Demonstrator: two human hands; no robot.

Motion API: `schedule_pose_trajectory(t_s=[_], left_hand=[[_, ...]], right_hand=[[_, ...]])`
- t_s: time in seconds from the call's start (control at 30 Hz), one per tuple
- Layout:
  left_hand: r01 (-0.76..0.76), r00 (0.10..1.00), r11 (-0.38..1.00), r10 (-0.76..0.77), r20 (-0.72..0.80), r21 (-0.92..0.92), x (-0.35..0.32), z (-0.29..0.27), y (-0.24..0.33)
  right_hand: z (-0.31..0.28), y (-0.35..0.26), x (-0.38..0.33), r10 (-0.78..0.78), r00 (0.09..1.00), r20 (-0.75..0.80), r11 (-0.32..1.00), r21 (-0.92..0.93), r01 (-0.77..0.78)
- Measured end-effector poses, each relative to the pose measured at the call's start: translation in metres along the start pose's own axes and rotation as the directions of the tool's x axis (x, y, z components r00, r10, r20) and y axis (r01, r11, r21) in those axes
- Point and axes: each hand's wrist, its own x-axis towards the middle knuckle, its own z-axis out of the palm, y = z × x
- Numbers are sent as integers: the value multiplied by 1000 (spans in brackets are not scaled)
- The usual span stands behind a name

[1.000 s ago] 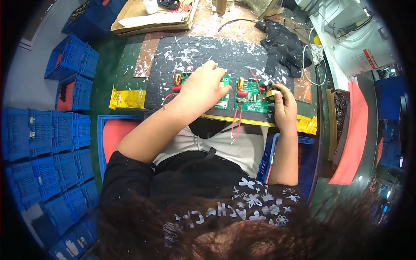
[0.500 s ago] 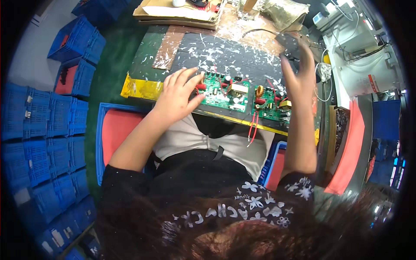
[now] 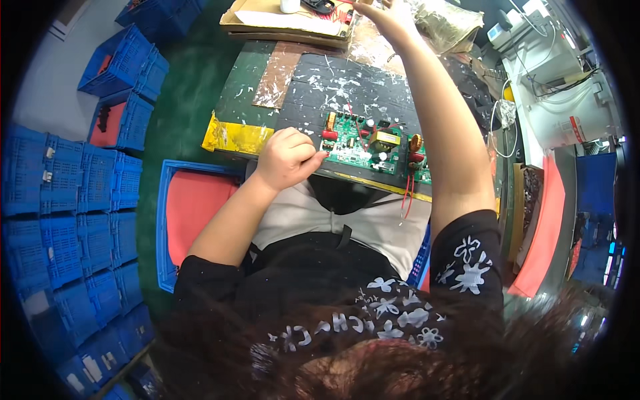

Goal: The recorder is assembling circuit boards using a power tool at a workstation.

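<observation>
A green circuit board (image 3: 363, 157) with red, yellow and black parts lies at the near edge of the worktable. At its left end is my left hand (image 3: 288, 159), fingers curled in and thumb tip by the board's corner; whatever they may hold is hidden. Beside it on the right sits a second green board (image 3: 416, 175), partly covered by my right forearm, with red wires (image 3: 407, 199) hanging over the edge. My right hand (image 3: 389, 19) is stretched to the far side, by the cardboard tray (image 3: 287, 35). Its visible fingers are extended, partly cut off by the picture's top.
In the tray are a white container (image 3: 290, 6), a black object and red wires. A crumpled bag (image 3: 447, 25) lies at the far right. A blue crate (image 3: 167, 227) with a red lining stands at my left. Stacked blue crates (image 3: 60, 220) line the left side.
My right hand has moved from the table's right side to the far side by the tray. My left hand's spread fingers have curled in near the board's left end.
</observation>
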Motion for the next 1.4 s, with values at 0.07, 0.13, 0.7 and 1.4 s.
schedule_pose_trajectory(t_s=[0.07, 0.13, 0.7, 1.4], left_hand=[[17, 1000, 1000, -17, -21, -1, -2, -1, 1], [68, 995, 998, -67, -73, 9, -6, -1, 2], [287, 944, 951, -301, -137, -115, -1, 3, -2], [451, 784, 714, -604, -143, -536, -12, 14, -14]], right_hand=[[3, -16, 10, 22, 999, 45, 999, -33, -20], [16, -16, 21, 23, 998, 66, 991, 127, -32], [-52, -74, -152, -180, 974, 138, 638, 770, 9], [-16, -46, -161, -153, 988, 23, 597, 799, 74]])
